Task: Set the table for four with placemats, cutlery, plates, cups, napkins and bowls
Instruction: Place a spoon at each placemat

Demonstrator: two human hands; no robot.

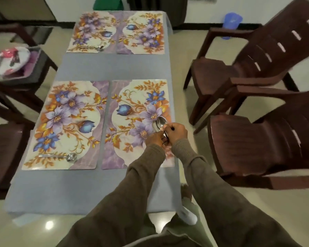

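- At the far left edge of the frame a stack of plates [6,60] sat on a dark chair [16,81]; blur made its red-and-white pattern hard to read.
- In the lower left, a flowered placemat [68,123] lay flat on the grey table [78,189], with one spoon [61,156] lying along its near edge, bowl toward the middle.
- In the upper middle, two more placemats [118,32] lay side by side at the table's far end; a small silver piece [98,48] on the left one was too blurred to name.
- Right of centre, a fourth mat [132,122] lay just beside the first, its near right corner hidden by the sleeves.
- Over that mat's right edge, the left hand [154,139] was curled round the handles of shiny spoons [160,123], their bowls pointing up the frame; the count could not be told.
- The right hand [176,131], touching the left, pinched one handle.
- At the right, two brown chairs [248,86] stood, the nearer one cut off by the frame.
- A blue tub [232,24] stood in the upper right.
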